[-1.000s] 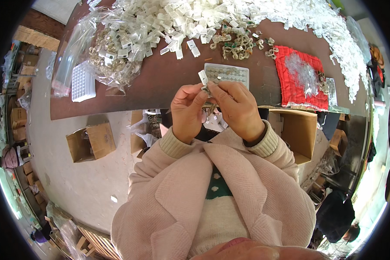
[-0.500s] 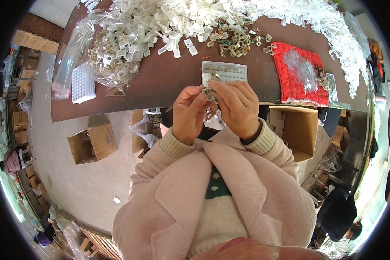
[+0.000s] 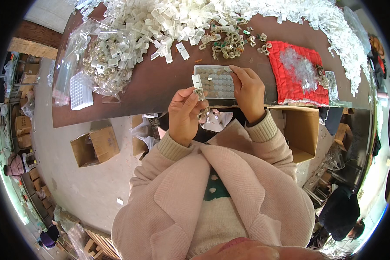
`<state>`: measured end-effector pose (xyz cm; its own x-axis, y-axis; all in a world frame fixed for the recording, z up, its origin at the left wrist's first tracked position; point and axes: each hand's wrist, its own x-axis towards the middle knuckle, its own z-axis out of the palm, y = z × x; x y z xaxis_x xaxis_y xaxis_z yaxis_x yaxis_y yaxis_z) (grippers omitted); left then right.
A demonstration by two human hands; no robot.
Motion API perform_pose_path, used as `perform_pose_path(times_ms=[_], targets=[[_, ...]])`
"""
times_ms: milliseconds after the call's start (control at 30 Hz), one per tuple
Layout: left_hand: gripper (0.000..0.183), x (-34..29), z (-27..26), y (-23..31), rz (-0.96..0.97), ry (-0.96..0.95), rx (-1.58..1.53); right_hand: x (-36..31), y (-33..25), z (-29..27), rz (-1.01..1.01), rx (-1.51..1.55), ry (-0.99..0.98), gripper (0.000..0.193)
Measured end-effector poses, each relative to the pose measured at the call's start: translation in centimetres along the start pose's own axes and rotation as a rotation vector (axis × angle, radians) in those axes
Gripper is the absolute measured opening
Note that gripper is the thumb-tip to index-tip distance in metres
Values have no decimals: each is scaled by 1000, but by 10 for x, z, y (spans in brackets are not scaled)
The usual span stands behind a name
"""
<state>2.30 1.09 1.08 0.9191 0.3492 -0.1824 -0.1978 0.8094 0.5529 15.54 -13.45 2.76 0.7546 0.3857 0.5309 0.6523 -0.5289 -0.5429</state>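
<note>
My left hand (image 3: 183,113) is closed around a white plastic casing (image 3: 197,81) with a small circuit board (image 3: 199,92) at its lower end. A coiled cable (image 3: 204,112) hangs below these fingers. To the right, my right hand (image 3: 249,90) reaches over the far right part of a pale tray (image 3: 198,68). Its thumb and forefinger pinch at a small shiny button cell (image 3: 228,69), partly covered by the fingertips. Rows of round button cells (image 3: 221,82) sit in the tray's pockets.
White plastic casings (image 3: 173,21) are heaped along the far side of the table. Coiled cables with green boards (image 3: 229,45) lie beyond the tray. A red quilted cloth (image 3: 286,78) lies right, a stack of white trays (image 3: 81,93) left. Cardboard boxes (image 3: 104,145) stand below the table edge.
My right hand has left the casing and moved right to the tray's far right part. My left hand still holds the casing, slightly farther left.
</note>
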Motion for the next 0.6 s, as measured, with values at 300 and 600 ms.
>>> perform_pose_path(times_ms=[300, 600], targets=[[14, 3, -3, 5, -33, -49, -67, 2, -2, 7, 88, -63, -112, 17], [14, -2, -1, 7, -29, -89, -61, -4, -70, -12, -170, 272, -92, 17]])
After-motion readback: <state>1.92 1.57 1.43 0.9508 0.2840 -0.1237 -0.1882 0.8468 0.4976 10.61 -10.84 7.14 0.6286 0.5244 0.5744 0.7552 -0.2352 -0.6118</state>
